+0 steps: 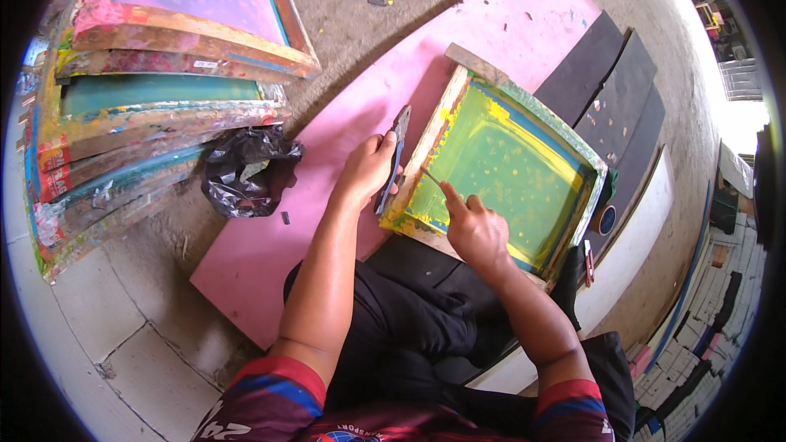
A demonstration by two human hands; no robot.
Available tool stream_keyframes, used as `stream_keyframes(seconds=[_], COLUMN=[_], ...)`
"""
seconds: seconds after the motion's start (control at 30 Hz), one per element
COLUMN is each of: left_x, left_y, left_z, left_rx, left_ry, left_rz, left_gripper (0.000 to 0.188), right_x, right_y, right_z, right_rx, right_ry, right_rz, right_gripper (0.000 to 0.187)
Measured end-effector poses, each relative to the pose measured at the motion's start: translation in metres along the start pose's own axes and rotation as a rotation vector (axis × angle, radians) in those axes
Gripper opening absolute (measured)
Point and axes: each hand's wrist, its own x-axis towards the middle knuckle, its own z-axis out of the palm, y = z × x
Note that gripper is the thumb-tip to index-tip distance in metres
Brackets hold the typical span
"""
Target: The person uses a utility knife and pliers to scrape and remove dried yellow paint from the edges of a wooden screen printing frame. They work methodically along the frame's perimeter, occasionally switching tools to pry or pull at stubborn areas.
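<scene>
We note a yellow-smeared screen frame [435, 124] lying aslant before the person's lap, partly over a pink board [512, 20]. Left hand [368, 165]: fingers closed around a dark, blue-edged tool [399, 136], just beside the frame's left rail. Right hand [477, 233]: gripping a thin tool [432, 176], tip at that rail's inner edge; we cannot tell whether it touches. Further left, we record a black plastic bag [235, 183] beside stacked frames [119, 127].
</scene>
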Motion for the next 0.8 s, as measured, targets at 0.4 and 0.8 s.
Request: stream_keyframes(seconds=[0.4, 0.8], left_x=[-0.004, -0.004], left_y=[0.004, 0.003], left_z=[0.003, 0.002], left_rx=[0.01, 0.055], left_ry=[0.029, 0.054], left_rz=[-0.005, -0.018], left_gripper=[0.044, 0.047], right_x=[0.014, 0.019], right_y=[0.037, 0.031], right_z=[0.02, 0.0], right_rx=[0.55, 0.185], right_ry=[-0.086, -0.206], right_rz=[0.01, -0.061], right_gripper=[0.033, 0.035])
